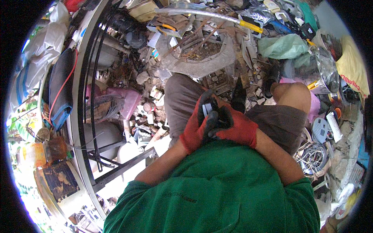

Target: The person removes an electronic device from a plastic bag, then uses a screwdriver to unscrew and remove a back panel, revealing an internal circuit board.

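Both my hands wear red work gloves with black palms and meet in front of my green shirt, above my lap. My left hand point(197, 126) is closed around a small dark object with a pale, whitish-grey face point(207, 109). Pressed close beside it, my right hand point(237, 126) has its fingers curled in toward the same spot. Dark glove palms blend with the object, so its kind and full outline cannot be made out. Whether the right fingers grip it or something else is hidden.
A metal frame point(79, 97) stands close on my left. Ahead lies a broken grey ring-shaped piece point(194, 69) with rusty rods, and a silver pole with a yellow end point(250, 26). To my right are a green plastic bag point(281, 46) and coiled wires point(312, 158).
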The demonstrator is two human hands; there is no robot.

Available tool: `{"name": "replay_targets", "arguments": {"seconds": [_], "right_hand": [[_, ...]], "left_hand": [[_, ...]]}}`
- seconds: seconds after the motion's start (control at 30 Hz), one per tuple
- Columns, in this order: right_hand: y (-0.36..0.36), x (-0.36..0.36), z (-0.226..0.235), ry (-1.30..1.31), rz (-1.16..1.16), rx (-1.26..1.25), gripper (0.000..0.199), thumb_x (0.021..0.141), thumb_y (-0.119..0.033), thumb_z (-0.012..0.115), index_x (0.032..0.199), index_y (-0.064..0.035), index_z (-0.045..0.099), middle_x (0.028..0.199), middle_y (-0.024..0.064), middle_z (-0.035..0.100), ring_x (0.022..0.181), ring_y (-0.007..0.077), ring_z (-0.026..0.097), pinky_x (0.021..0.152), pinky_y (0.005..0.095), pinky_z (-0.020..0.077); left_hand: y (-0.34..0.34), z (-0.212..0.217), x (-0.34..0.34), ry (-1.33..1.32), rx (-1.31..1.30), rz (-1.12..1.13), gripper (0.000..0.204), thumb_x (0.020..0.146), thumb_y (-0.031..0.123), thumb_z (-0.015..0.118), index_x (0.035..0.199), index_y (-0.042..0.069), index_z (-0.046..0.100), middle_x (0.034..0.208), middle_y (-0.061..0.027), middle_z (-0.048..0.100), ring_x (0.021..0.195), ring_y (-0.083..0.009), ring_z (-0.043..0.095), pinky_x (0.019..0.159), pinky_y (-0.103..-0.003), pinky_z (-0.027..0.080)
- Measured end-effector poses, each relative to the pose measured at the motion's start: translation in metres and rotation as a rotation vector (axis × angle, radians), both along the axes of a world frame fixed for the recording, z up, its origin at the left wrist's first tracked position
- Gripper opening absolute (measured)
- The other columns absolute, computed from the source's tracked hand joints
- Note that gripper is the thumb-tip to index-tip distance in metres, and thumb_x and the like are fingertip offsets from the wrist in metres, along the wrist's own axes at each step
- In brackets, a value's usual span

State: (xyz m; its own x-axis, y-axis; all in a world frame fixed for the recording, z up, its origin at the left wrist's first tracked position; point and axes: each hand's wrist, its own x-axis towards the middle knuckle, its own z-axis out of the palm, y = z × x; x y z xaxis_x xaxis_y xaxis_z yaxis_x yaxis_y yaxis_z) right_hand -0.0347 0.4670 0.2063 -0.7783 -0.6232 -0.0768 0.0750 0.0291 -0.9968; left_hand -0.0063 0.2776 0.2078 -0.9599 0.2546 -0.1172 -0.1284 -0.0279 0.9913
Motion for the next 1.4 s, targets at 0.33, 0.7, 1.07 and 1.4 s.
{"name": "replay_targets", "arguments": {"seconds": [0.33, 0.7, 1.07, 1.4], "right_hand": [[0.004, 0.002, 0.015, 0.011, 0.106, 0.201, 0.082, 0.063, -0.032, 0.082, 0.132, -0.0036, 0.048, 0.125, 0.0148, 0.060, 0.114, 0.0254, 0.058, 0.101, 0.0374, 0.0437], [0.005, 0.003, 0.005, -0.057, 0.219, 0.069, 0.080, 0.064, -0.033, 0.082, 0.132, -0.0052, 0.049, 0.122, 0.0140, 0.063, 0.110, 0.0243, 0.061, 0.099, 0.0377, 0.0453], [0.003, 0.004, 0.009, 0.027, 0.125, 0.188, 0.086, 0.067, -0.035, 0.081, 0.138, -0.0051, 0.043, 0.127, 0.0155, 0.059, 0.115, 0.0281, 0.057, 0.102, 0.0396, 0.0429], [0.039, -0.011, 0.020, -0.165, -0.269, 0.070, 0.046, 0.086, -0.025, 0.066, 0.127, -0.0066, 0.054, 0.099, 0.0060, 0.064, 0.083, 0.0125, 0.061, 0.072, 0.0274, 0.0502]], "left_hand": [[-0.025, 0.008, 0.011, -0.165, 0.032, -0.129, 0.084, 0.089, 0.012, 0.065, 0.152, 0.003, 0.009, 0.150, -0.0136, 0.032, 0.138, -0.0223, 0.032, 0.114, -0.036, 0.026], [-0.036, 0.022, 0.000, -0.020, -0.144, -0.302, 0.083, 0.084, 0.018, 0.071, 0.147, -0.002, 0.022, 0.147, -0.0175, 0.037, 0.139, -0.0247, 0.032, 0.115, -0.037, 0.023], [-0.017, 0.020, 0.011, -0.222, 0.099, 0.095, 0.068, 0.088, 0.022, 0.068, 0.142, 0.003, 0.032, 0.134, -0.0149, 0.048, 0.127, -0.0235, 0.045, 0.109, -0.038, 0.034], [-0.048, -0.003, 0.002, -0.428, 1.033, 0.052, 0.085, 0.082, 0.049, 0.067, 0.149, 0.018, 0.024, 0.136, -0.0151, 0.047, 0.119, -0.0374, 0.051, 0.090, -0.058, 0.050]]}}
